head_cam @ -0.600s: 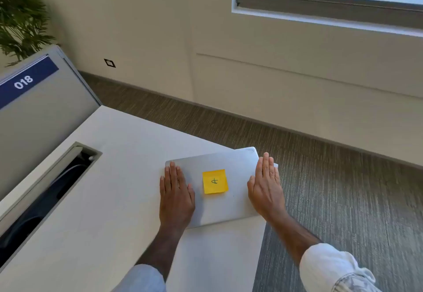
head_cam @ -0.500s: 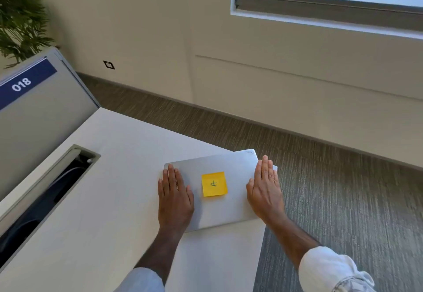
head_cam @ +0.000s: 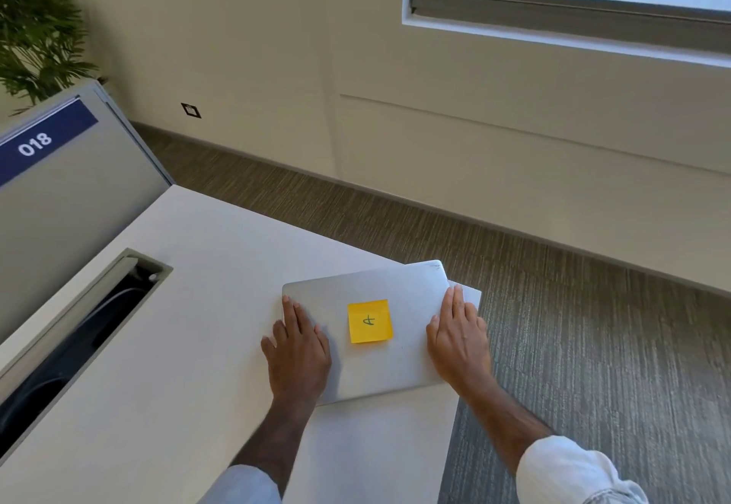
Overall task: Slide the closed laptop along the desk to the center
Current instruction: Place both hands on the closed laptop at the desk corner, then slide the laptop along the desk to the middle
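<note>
A closed silver laptop (head_cam: 395, 369) lies flat on the white desk (head_cam: 178, 345), at the desk's right end near the far right corner. A yellow sticky note (head_cam: 370, 321) marked with a letter is stuck on the middle of its lid. My left hand (head_cam: 298, 353) lies palm down over the laptop's left edge, with its outer fingers on the desk. Palm down on the laptop's right edge is my right hand (head_cam: 459, 337), close to the desk's right edge. The two hands hold the laptop between them.
A long open cable slot (head_cam: 79, 345) is cut into the desk at the left. Behind it stands a grey divider panel (head_cam: 59, 207) labelled 018. Wide bare desk surface lies left of the laptop. Carpet floor (head_cam: 593, 345) drops away to the right.
My left hand has slipped a little to the left, so its outer fingers now rest on the desk. The laptop and my right hand have hardly moved.
</note>
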{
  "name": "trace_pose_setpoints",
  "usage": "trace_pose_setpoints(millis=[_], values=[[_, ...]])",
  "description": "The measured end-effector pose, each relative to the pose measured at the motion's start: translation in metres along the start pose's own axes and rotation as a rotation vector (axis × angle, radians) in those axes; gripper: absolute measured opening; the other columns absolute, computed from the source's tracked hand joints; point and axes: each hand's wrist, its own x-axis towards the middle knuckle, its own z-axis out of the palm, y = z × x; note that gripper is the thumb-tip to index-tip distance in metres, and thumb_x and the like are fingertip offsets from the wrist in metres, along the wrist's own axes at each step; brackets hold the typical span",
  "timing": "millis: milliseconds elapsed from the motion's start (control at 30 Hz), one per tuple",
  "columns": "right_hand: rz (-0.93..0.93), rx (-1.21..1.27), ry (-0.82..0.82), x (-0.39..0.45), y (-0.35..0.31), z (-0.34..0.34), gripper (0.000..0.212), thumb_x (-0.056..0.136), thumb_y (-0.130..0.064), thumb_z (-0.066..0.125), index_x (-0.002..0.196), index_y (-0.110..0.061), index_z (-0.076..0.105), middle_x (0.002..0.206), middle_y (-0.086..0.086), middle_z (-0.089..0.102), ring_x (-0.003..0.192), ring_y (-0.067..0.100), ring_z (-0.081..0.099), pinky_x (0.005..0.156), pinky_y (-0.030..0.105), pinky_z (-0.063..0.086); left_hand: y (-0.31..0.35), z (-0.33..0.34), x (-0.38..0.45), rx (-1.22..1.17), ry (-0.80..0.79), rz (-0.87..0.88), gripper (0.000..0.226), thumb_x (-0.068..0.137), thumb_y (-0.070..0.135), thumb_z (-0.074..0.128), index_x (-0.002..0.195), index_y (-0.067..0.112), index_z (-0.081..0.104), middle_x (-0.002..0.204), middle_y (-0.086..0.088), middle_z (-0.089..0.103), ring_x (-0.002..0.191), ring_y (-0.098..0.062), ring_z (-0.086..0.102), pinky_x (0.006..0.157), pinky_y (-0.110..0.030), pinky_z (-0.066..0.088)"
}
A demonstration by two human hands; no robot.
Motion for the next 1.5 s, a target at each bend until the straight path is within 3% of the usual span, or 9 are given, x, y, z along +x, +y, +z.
trace_pose_setpoints(millis=[100, 300, 433, 633, 700, 900, 1200, 1500], values=[[0.002, -0.054, -0.007, 0.002, -0.002, -0.003, 0.061, 0.094, -0.033, 0.028, 0.140, 0.005, 0.042, 0.137, 0.020, 0.052, 0.101, 0.037, 0.055, 0.076, 0.048, 0.052, 0.000, -0.002, -0.001, 0.029, -0.004, -0.001, 0.063, 0.094, 0.035, 0.024, 0.137, -0.003, 0.049, 0.151, -0.023, 0.042, 0.092, -0.037, 0.058, 0.065, -0.045, 0.047], [0.061, -0.098, -0.043, 0.003, -0.014, -0.006, 0.060, 0.094, -0.034, 0.033, 0.137, 0.006, 0.042, 0.126, 0.019, 0.054, 0.089, 0.034, 0.053, 0.057, 0.042, 0.049, 0.008, 0.000, 0.001, 0.031, 0.005, -0.076, 0.054, 0.093, 0.031, 0.049, 0.136, -0.002, 0.047, 0.151, -0.024, 0.041, 0.093, -0.038, 0.057, 0.067, -0.044, 0.048], [0.077, -0.092, -0.046, 0.004, -0.018, -0.008, 0.061, 0.094, -0.035, 0.030, 0.138, 0.005, 0.041, 0.125, 0.017, 0.052, 0.089, 0.033, 0.052, 0.058, 0.042, 0.048, 0.012, 0.001, 0.004, -0.012, 0.006, -0.137, 0.051, 0.092, 0.032, 0.055, 0.132, 0.001, 0.049, 0.139, -0.029, 0.046, 0.093, -0.039, 0.057, 0.069, -0.043, 0.049], [0.109, -0.096, -0.033, 0.004, -0.023, -0.008, 0.061, 0.094, -0.036, 0.030, 0.138, 0.005, 0.039, 0.124, 0.017, 0.051, 0.088, 0.033, 0.051, 0.061, 0.042, 0.047, 0.018, -0.007, 0.009, -0.148, 0.018, -0.223, 0.039, 0.092, 0.036, 0.053, 0.119, 0.009, 0.052, 0.105, -0.018, 0.053, 0.094, -0.036, 0.053, 0.072, -0.042, 0.046], [0.120, -0.095, -0.029, 0.004, -0.024, -0.006, 0.061, 0.093, -0.035, 0.031, 0.138, 0.005, 0.039, 0.125, 0.017, 0.050, 0.088, 0.034, 0.050, 0.061, 0.043, 0.046, 0.018, -0.008, 0.013, -0.232, 0.041, -0.261, 0.033, 0.091, 0.035, 0.056, 0.112, 0.009, 0.053, 0.106, -0.020, 0.055, 0.097, -0.039, 0.052, 0.075, -0.044, 0.046], [0.130, -0.090, -0.022, 0.003, -0.026, 0.000, 0.063, 0.091, -0.034, 0.036, 0.137, 0.008, 0.040, 0.127, 0.022, 0.051, 0.088, 0.038, 0.051, 0.062, 0.045, 0.047, 0.015, -0.008, 0.025, -0.435, 0.050, -0.386, 0.039, 0.089, 0.036, 0.059, 0.121, 0.015, 0.052, 0.116, -0.021, 0.052, 0.107, -0.040, 0.048, 0.088, -0.045, 0.042], [0.140, -0.034, 0.019, 0.003, -0.028, 0.000, 0.064, 0.090, -0.034, 0.031, 0.136, 0.009, 0.041, 0.120, 0.024, 0.054, 0.087, 0.040, 0.053, 0.065, 0.047, 0.049, 0.010, -0.010, 0.031, -0.615, 0.071, -0.486, 0.035, 0.082, 0.037, 0.071, 0.104, 0.015, 0.054, 0.112, -0.018, 0.053, 0.108, -0.039, 0.049, 0.088, -0.046, 0.043], [0.152, 0.075, 0.051, 0.000, -0.023, -0.005, 0.069, 0.090, -0.041, 0.038, 0.140, 0.008, 0.035, 0.117, 0.021, 0.052, 0.094, 0.036, 0.053, 0.067, 0.045, 0.053, 0.004, -0.016, 0.028, -0.761, 0.058, -0.521, 0.053, 0.077, 0.038, 0.079, 0.112, 0.012, 0.048, 0.120, -0.017, 0.051, 0.117, -0.038, 0.046, 0.089, -0.051, 0.044]])
